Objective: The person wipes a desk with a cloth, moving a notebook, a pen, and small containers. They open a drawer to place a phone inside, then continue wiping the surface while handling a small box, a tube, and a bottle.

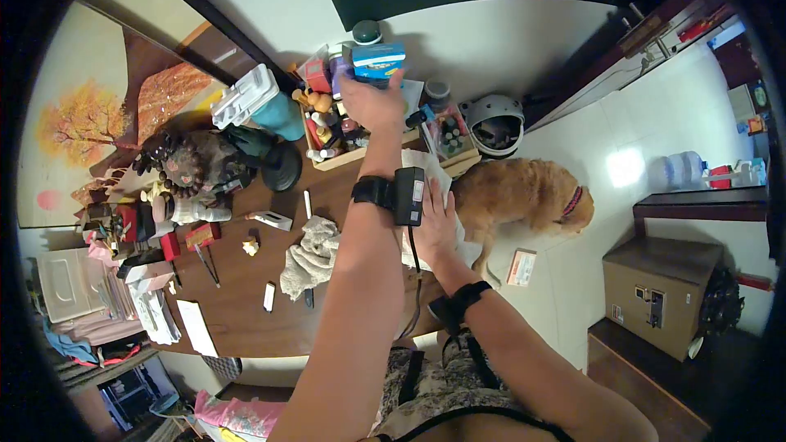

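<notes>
Near the wall at the top, my left hand [372,104] has its fingers around a blue box [379,60], above a wooden organizer tray [363,155] of small bottles. Close by the box stand a purple-and-white container [339,69] and a dark-lidded jar [367,32]. My right hand [434,225] lies with its fingers stretched out on a white cloth [419,164] at the table's right edge. A black device strapped to my left wrist hides part of that cloth. A second, crumpled grey cloth [313,258] lies left of my left forearm.
On the brown table [246,311] lie a white sheet [196,327], a small white stick [269,296] and a black lamp-like stand [282,166]. A white helmet [494,125] sits at the wall. A golden dog [524,196] stands on the floor close to my right hand.
</notes>
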Available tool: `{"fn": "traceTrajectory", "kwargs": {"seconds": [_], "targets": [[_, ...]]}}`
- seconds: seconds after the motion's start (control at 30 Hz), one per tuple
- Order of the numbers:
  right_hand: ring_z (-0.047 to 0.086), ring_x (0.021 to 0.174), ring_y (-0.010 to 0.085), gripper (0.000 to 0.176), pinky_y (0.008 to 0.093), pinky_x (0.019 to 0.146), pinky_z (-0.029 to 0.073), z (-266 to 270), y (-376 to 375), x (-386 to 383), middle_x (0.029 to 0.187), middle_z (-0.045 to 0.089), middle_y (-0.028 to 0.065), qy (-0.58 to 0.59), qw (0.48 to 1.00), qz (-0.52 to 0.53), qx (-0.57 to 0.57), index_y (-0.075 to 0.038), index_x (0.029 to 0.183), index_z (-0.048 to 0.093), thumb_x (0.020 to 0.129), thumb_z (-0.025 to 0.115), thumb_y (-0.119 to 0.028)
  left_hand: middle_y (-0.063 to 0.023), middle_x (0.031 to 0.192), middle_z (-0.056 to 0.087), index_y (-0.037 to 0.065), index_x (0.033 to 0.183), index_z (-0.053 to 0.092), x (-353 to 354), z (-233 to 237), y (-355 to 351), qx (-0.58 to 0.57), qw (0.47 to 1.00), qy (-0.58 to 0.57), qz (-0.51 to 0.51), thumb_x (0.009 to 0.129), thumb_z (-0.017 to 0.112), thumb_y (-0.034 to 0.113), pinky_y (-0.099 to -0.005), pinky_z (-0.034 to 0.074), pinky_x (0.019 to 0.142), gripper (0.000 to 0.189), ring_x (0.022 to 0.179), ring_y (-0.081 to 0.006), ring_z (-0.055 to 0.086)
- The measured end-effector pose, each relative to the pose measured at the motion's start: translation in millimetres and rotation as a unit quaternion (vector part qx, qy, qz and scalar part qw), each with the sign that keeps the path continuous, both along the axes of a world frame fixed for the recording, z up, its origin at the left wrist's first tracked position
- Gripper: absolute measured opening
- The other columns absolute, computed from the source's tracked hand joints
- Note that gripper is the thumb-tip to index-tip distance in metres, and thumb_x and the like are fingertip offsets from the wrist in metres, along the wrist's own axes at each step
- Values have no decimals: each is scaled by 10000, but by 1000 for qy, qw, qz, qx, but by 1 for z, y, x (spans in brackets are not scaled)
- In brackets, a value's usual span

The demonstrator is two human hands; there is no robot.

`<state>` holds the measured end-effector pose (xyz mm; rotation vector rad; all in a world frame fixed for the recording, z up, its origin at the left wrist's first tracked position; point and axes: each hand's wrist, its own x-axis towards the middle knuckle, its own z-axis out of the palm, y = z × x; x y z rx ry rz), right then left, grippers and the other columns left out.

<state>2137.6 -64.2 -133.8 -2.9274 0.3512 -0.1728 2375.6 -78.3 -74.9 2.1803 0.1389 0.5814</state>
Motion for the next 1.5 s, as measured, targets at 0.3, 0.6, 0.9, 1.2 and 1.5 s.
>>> {"fn": "traceTrajectory", "kwargs": {"seconds": [0.3, 0.6, 0.9, 1.2, 1.5], "targets": [[289, 1389, 283, 588, 550, 1099, 244, -4, 2, 3, 1493, 335, 101, -6, 1000, -8, -2, -71, 1394, 431, 871, 499, -332, -229, 1263, 512, -31, 1319, 361, -5, 14, 8, 31, 998, 56, -6, 589, 890, 315, -462, 397, 1002, 965, 1196, -388, 481], [307, 1384, 293, 572, 551, 1102, 234, -5, 4, 4, 1482, 359, 109, -9, 1000, -5, -5, -65, 1390, 433, 884, 491, -324, -203, 1316, 487, 5, 1323, 413, 8, 13, 20, 69, 994, 39, -74, 662, 851, 264, -446, 405, 1000, 834, 1194, -365, 490], [293, 1396, 293, 584, 546, 1114, 218, -14, 6, 5, 1502, 337, 110, -15, 1000, -9, -3, -69, 1411, 411, 894, 472, -334, -199, 1309, 509, 21, 1396, 373, 43, 3, 43, 132, 959, 69, -240, 663, 847, 323, -438, 426, 982, 923, 1196, -344, 508], [275, 1409, 293, 585, 555, 1118, 199, -12, 6, 8, 1519, 317, 104, -16, 1000, -11, 4, -83, 1422, 399, 898, 464, -335, -188, 1217, 522, 23, 1318, 429, 9, 10, 48, 34, 979, -30, -197, 649, 851, 225, -434, 452, 933, 816, 1120, -361, 534], [250, 1423, 288, 591, 553, 1130, 156, -11, 6, 9, 1526, 310, 98, -9, 999, -24, 20, -97, 1430, 382, 889, 460, -322, -218, 1144, 505, -34, 1260, 436, -28, -7, 92, -70, 988, -77, -116, 703, 832, 203, -432, 402, 928, 723, 1048, -390, 489]]}}
